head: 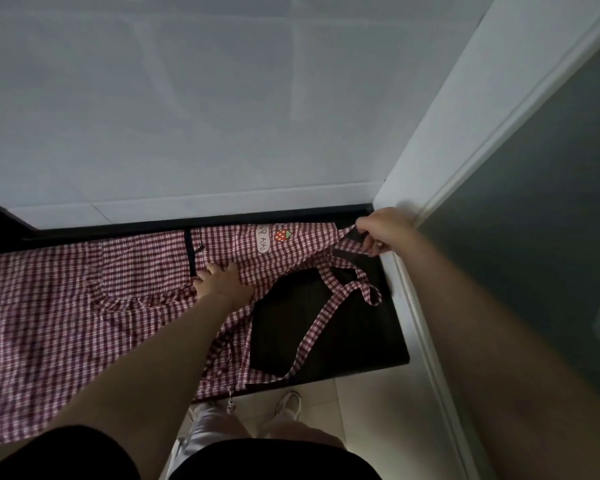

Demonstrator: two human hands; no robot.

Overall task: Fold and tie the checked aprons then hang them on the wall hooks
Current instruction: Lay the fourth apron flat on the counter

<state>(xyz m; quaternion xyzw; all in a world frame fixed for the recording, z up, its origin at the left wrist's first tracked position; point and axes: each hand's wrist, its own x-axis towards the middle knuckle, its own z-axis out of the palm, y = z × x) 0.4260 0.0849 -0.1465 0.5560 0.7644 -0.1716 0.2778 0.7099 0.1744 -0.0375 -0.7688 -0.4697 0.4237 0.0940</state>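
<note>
On dark counter [361,341] against white tiled wall [187,116]: 1 red-and-white checked apron [66,306] spread flat, long axis running left-right along the counter, bib end with strawberry patch [283,235] pointing right, skirt end left. Left hand [220,280] lies palm down, fingers spread, pressing the cloth near the pocket [142,278]. Right hand [383,232] pinches the bib's top corner at the neck strap [326,323], lifted off the counter near the white door frame [465,140]. Strap loops loosely over bare counter.
</note>
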